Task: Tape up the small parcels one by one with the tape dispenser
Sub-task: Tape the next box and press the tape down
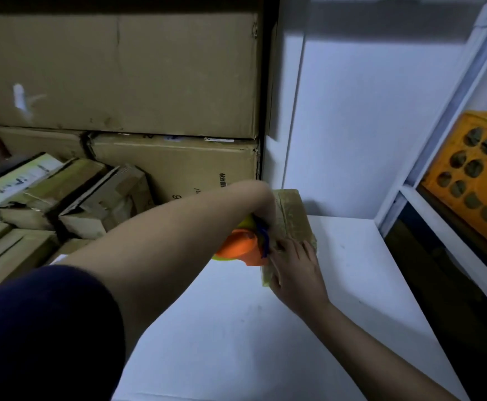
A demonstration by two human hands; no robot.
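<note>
Parcel [292, 221] under work stands on the white table [265, 328], toward its far edge and close to the white wall [366, 125]; all positions below are given relative to this parcel.

Nearest the viewer, the right hand [297, 273] lies on the parcel's near end, fingers spread flat over the top and near corner, pressing it down. It grips nothing. On the parcel's left side the orange tape dispenser [240, 247] is pressed against the cardboard. The left hand [261, 206] reaches across from the left; its fingers are mostly hidden behind wrist and dispenser, so I judge it to be holding the dispenser, though the exact grip cannot be confirmed.

Risks, as judged:
- The right fingertips sit just beside the dispenser's blade end; a pull toward the near end could bring the cutter onto them.
- The parcel is steadied by flat pressure only; a sideways tug of tape could turn or slide it on the smooth table.
- Motion blur prevents checking whether the tape lies straight.

Room: near the parcel, bare table offers open space. To its left, a heap of small boxes [62, 198] crowds the table edge. To its right, a shelf frame [439, 157] with an orange crate [473, 169] stands near. Behind, large stacked cartons [120, 73] and the wall leave little space.
</note>
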